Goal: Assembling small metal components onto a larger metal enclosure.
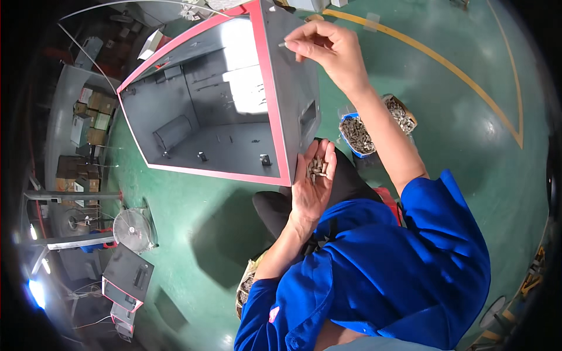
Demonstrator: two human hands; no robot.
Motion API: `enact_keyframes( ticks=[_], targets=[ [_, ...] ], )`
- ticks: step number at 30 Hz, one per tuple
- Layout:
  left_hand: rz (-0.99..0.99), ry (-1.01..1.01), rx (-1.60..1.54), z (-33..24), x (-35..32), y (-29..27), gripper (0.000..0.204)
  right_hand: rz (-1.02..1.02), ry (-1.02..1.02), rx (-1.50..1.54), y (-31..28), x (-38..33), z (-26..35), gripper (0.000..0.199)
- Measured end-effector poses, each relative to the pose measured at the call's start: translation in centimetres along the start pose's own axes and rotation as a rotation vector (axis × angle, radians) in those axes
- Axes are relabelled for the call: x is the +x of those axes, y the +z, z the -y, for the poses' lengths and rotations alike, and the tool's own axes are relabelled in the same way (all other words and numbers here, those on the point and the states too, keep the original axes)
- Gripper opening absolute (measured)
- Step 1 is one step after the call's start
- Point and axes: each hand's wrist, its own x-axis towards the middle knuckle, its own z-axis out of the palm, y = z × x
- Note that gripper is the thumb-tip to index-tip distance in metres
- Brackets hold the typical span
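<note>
A large grey metal cabinet [291, 88] with a pink-red front rim stands tilted at the upper left, its open inside facing left. My left hand [312, 190] is palm up beside the cabinet's lower corner, cupping several small greyish, peg-like pieces [317, 168]. Higher up, my right hand [328, 50] pinches one small pale piece [283, 44] between thumb and fingertips, close to the cabinet's side wall. A square cutout [307, 117] shows in that wall. Whether the pinched piece touches the wall, I cannot tell.
Beneath my right forearm, a blue-edged box [357, 136] and a carton [401, 114] hold many similar pieces. A patterned bag [246, 284] sits by my left elbow. At left are a round fan [134, 228], cartons [93, 120] and another grey cabinet [129, 275]. Yellow lines [433, 55] mark the green floor.
</note>
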Motion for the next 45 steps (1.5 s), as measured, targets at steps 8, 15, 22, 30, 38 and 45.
enact_keyframes(
  ticks=[8,15,22,30,38,45],
  targets=[
    [-0.050,0.171,0.013,0.9,0.3,-0.6,0.035,-0.170,-0.119,-0.013,0.2,3.4,-3.2,0.010],
    [-0.109,0.334,0.025,1.8,1.1,-0.8,0.032,-0.172,-0.379,-0.351,0.0,3.5,-3.8,0.011],
    [-0.102,0.438,0.047,1.8,2.1,-1.8,0.030,-0.122,-0.342,-0.263,-0.3,3.4,-6.1,0.013],
    [-0.121,0.501,-0.063,1.1,2.2,-3.4,0.032,-0.041,-0.093,-0.129,0.6,2.2,-7.9,0.026],
    [-0.165,0.532,-0.074,-1.8,0.2,-5.6,0.030,0.225,0.250,0.145,-0.5,-3.2,-9.2,0.025],
    [-0.161,0.525,-0.219,-3.0,-3.0,-6.6,0.022,1.088,0.247,1.094,3.2,-7.8,6.1,0.026]
  ],
)
